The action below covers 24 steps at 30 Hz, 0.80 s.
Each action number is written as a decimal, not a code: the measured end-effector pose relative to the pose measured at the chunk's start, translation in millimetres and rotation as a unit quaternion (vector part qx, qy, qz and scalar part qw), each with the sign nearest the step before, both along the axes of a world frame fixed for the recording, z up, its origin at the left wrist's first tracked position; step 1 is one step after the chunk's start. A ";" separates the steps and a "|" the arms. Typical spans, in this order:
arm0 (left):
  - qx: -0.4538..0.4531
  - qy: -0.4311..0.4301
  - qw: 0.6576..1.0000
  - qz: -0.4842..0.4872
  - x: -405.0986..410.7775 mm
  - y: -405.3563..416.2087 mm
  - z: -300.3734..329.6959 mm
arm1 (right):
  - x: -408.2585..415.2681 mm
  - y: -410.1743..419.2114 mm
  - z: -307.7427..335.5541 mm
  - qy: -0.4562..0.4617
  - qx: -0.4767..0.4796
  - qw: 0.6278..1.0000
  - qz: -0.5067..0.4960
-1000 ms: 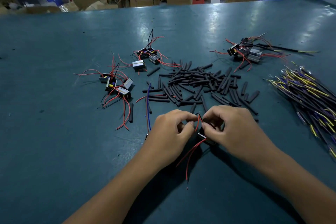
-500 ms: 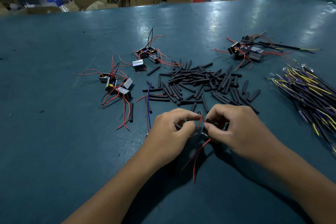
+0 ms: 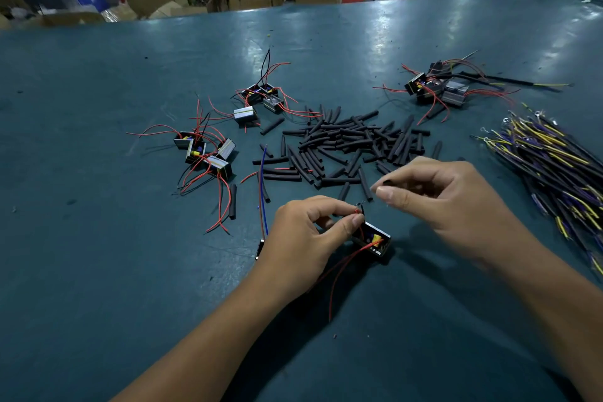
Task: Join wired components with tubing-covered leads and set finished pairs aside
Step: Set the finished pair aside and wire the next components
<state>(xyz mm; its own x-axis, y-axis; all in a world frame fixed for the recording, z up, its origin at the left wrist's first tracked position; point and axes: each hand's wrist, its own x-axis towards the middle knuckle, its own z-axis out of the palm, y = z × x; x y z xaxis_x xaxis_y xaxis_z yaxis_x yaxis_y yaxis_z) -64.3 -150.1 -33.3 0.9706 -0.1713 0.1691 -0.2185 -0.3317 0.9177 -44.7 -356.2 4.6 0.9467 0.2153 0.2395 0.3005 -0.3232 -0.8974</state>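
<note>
My left hand (image 3: pixel 306 238) pinches the red lead ends (image 3: pixel 358 209) of a small black component (image 3: pixel 373 240) that lies on the table beside it, its red wires trailing toward me. My right hand (image 3: pixel 437 202) hovers just to the right and above, thumb and forefinger pinching a short black tube piece (image 3: pixel 388 182). A heap of black tubing pieces (image 3: pixel 346 143) lies just beyond both hands. A bundle of yellow and purple leads (image 3: pixel 554 166) lies at the right.
Groups of wired components lie at the left (image 3: pixel 205 150), middle back (image 3: pixel 261 101) and right back (image 3: pixel 434 88). A loose blue and red wire (image 3: pixel 262 186) lies left of my left hand. Cardboard boxes and red stools stand beyond the green table's far edge (image 3: pixel 293 10).
My right hand has let go of the leads and drawn away to the right and up, now with a tube piece. The component now shows on the table beside my left hand.
</note>
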 end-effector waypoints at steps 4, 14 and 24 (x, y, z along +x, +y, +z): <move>0.031 -0.015 0.999 0.007 -1.1 -0.5 1.0 | -5.2 5.8 -2.5 0.074 0.087 0.993 0.037; 0.105 -0.110 0.988 -0.011 -1.1 -2.8 2.8 | -3.3 10.1 -8.9 0.070 0.050 0.996 0.024; 0.113 -0.116 0.986 -0.036 -0.7 -3.0 4.2 | -3.0 6.7 -5.2 0.076 0.043 0.995 0.037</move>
<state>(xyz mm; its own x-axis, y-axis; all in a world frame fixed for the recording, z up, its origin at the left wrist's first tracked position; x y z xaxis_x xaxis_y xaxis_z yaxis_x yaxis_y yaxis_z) -65.0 -153.1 -29.1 0.8945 -0.2968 0.3344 -0.4438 -0.4987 0.7445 -47.7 -349.5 -0.7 0.9560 0.2698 0.1152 0.1789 -0.2249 -0.9578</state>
